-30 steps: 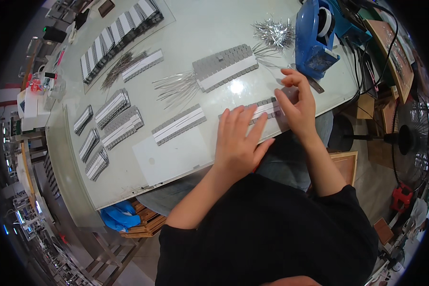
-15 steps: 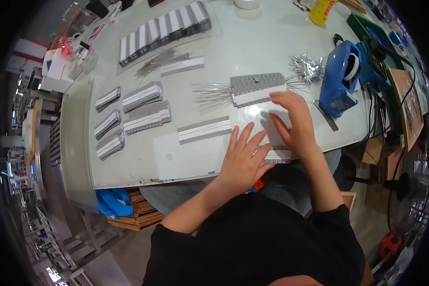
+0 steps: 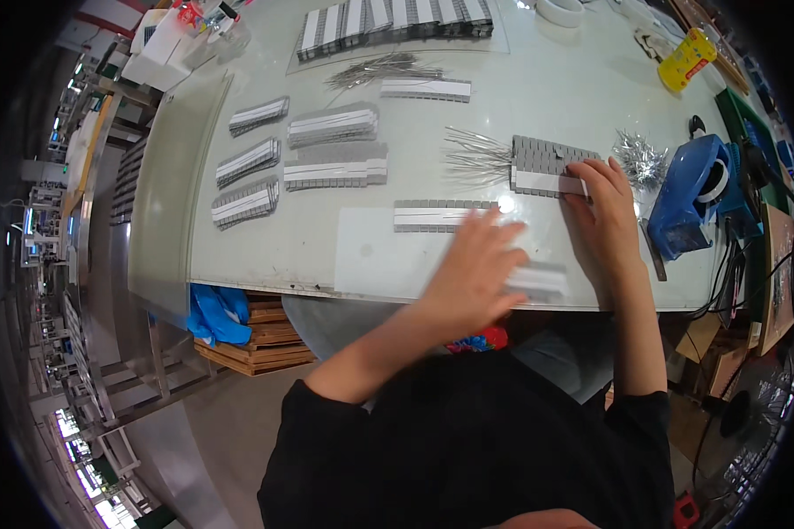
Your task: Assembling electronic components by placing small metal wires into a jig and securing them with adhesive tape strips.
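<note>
A grey block with a white band (image 3: 538,182), apparently overlapping strips, lies on the table with thin metal wires (image 3: 478,159) fanning from its left side. My right hand (image 3: 607,212) has its fingers and thumb closed about the right end of this block. My left hand (image 3: 476,269), smeared by motion, is spread with nothing visible in it. It hovers between a grey-and-white strip (image 3: 428,216) at its fingertips and a blurred strip (image 3: 538,280) beside its thumb. The left hand partly covers both strips.
Small stacks of similar strips (image 3: 333,126) lie to the left; a long row of them (image 3: 397,22) stands at the back. Loose wires (image 3: 384,70) and a silvery tangle (image 3: 641,159) lie around. At right are a blue tape dispenser (image 3: 683,198) and a yellow bottle (image 3: 686,60).
My right hand has come down onto the right end of the wired block. My left hand has lifted and is moving near the front strips. The whole view has shifted.
</note>
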Available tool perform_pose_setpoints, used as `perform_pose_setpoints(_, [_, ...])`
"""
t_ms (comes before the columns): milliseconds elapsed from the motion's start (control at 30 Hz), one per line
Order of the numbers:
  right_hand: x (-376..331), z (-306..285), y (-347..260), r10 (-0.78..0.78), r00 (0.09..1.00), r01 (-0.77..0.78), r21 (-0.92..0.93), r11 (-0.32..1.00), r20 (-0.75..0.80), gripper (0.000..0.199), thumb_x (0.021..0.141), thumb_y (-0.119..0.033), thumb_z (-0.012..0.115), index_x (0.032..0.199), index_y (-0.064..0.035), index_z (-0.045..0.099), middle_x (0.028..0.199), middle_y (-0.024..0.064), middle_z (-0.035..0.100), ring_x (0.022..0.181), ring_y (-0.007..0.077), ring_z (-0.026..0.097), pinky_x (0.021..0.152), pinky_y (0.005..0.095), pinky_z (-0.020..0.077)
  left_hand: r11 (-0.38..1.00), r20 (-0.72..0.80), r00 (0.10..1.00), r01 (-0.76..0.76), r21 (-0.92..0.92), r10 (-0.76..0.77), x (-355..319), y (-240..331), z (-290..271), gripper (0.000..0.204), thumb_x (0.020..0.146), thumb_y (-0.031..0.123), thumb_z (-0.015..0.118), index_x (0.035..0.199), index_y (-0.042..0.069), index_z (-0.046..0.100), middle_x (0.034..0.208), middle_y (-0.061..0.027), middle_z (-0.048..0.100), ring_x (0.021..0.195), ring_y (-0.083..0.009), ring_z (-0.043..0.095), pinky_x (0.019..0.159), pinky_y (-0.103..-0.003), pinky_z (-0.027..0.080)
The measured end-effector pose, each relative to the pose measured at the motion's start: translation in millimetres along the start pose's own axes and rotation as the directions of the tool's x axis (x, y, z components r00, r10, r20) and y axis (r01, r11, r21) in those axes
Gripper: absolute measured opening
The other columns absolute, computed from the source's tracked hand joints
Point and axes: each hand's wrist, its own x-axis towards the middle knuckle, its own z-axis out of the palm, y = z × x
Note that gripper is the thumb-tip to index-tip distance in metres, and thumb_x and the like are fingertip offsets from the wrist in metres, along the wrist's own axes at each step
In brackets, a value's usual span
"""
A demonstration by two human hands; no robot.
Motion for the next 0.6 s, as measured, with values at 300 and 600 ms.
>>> perform_pose_setpoints(300, [-36.0, -16.9, -24.0, 0.004, 0.991, 0.002, -0.042, 0.999, 0.136, 0.038, 0.084, -0.004, 0.071, 0.121, -0.0067, 0.061, 0.115, 0.0089, 0.067, 0.119, 0.0308, 0.06, 0.117, 0.0529, 0.0352, 0.965, -0.069, 0.994, 0.1, 0.244, -0.085, -20.4, -59.9, -65.6, 0.047, 0.076, 0.025, 0.084, 0.114, 0.007, 0.062, 0.138, -0.0137, 0.052, 0.138, -0.0415, 0.041, 0.113, -0.053, 0.034])
perform_pose_setpoints(600, [-76.4, -34.8, -38.8, 0.144, 0.985, -0.136, -0.088, 0.987, 0.091, 0.043, 0.083, -0.003, 0.071, 0.124, -0.0068, 0.06, 0.12, 0.0094, 0.067, 0.12, 0.0296, 0.06, 0.116, 0.0553, 0.0351, 0.961, 0.0, 0.995, 0.099, 0.258, -0.102, -3.5, -64.6, -59.2, 0.047, 0.077, 0.025, 0.084, 0.116, 0.007, 0.065, 0.139, -0.0111, 0.054, 0.139, -0.038, 0.041, 0.113, -0.049, 0.036])
